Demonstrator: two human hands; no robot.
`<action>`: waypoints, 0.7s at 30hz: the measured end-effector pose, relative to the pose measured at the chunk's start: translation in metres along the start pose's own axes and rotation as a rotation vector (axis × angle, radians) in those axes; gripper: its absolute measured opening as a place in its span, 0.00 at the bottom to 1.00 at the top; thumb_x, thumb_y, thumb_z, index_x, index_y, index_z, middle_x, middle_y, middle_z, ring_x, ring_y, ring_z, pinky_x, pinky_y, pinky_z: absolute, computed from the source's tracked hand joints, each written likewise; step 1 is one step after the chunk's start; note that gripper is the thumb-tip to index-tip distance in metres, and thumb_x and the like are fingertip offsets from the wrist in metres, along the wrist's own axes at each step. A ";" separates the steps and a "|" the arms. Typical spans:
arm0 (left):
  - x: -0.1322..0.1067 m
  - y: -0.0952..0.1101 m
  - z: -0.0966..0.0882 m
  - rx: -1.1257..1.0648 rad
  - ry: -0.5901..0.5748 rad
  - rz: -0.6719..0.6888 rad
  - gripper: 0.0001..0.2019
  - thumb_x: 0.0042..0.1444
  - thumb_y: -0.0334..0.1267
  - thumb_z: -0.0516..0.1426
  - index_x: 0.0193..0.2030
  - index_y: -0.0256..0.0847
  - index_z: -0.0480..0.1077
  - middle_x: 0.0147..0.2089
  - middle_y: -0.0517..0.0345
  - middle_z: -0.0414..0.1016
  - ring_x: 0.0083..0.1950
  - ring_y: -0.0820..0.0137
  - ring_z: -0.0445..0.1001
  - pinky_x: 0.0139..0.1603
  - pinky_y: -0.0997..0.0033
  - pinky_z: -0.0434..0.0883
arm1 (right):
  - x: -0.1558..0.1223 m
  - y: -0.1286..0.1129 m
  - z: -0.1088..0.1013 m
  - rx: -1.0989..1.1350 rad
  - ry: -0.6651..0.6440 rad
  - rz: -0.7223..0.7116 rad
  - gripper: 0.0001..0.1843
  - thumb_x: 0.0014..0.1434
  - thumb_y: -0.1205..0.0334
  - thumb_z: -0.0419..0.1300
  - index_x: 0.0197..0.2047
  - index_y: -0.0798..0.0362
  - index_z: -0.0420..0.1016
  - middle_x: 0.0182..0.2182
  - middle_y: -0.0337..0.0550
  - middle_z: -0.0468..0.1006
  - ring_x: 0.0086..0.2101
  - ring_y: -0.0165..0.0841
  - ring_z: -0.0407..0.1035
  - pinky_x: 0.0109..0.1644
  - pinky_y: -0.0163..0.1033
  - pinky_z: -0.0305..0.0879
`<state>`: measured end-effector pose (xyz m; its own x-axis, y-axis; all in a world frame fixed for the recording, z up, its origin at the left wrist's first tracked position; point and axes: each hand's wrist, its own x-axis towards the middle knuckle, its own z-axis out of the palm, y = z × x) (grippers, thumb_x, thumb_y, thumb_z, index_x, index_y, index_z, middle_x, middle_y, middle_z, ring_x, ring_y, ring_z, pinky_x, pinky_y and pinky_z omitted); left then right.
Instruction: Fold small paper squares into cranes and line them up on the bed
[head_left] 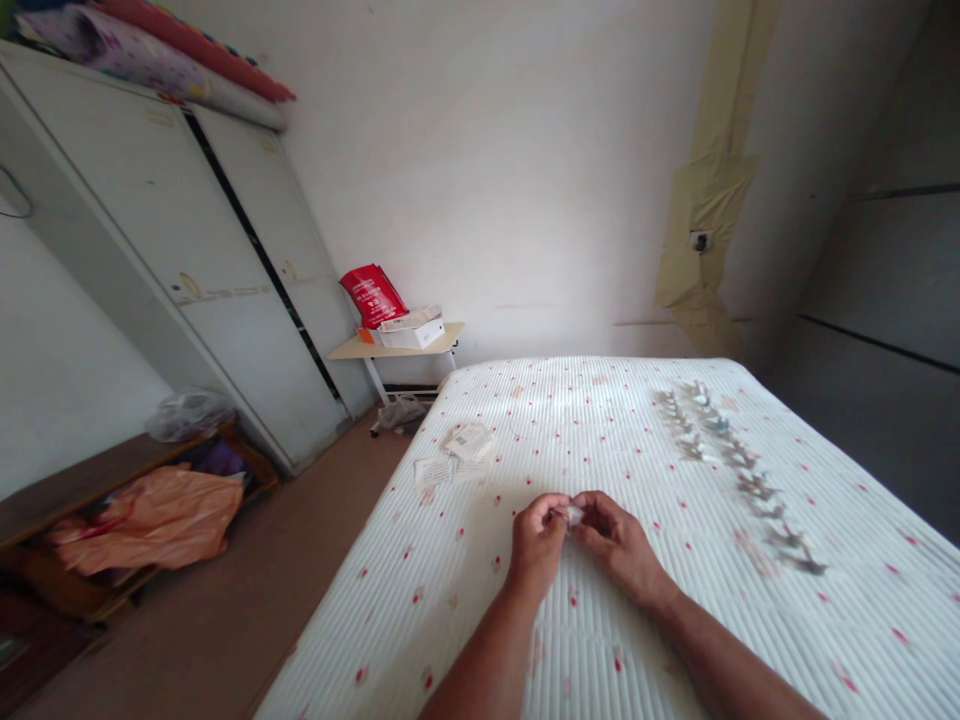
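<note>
Head view: pinching a small whitish piece (574, 515) between left hand (539, 536) and right hand (616, 545), over the striped bedspread (450, 640).
Seemingly mid fingertip work, likely calling next for a light, steady pinch; held left of small folded figures (757, 488). Mostly hidden within the grip, too small to identify; blurred at the figures.

Left hand (538, 540), right hand (621, 548), pale piece (574, 515) between
</note>
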<state>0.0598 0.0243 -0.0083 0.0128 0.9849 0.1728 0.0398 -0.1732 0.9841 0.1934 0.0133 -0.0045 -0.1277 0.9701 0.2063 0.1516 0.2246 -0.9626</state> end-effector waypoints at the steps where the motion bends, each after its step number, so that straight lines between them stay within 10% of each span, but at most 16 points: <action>1: 0.000 0.000 0.000 0.019 -0.001 0.001 0.10 0.50 0.36 0.53 0.37 0.36 0.72 0.35 0.54 0.76 0.38 0.68 0.72 0.40 0.72 0.66 | 0.000 0.000 0.000 -0.017 0.000 -0.001 0.10 0.52 0.60 0.56 0.39 0.52 0.67 0.27 0.37 0.69 0.27 0.29 0.62 0.31 0.34 0.58; 21: 0.001 -0.007 0.002 0.016 -0.004 -0.028 0.10 0.49 0.41 0.54 0.28 0.35 0.68 0.23 0.63 0.63 0.26 0.77 0.60 0.26 0.79 0.57 | 0.005 -0.001 -0.004 0.054 -0.023 0.096 0.15 0.56 0.52 0.52 0.34 0.55 0.72 0.20 0.36 0.67 0.23 0.28 0.60 0.28 0.34 0.56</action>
<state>0.0613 0.0268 -0.0149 0.0155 0.9893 0.1454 0.0564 -0.1460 0.9877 0.1965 0.0182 -0.0021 -0.1379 0.9845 0.1087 0.1113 0.1245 -0.9860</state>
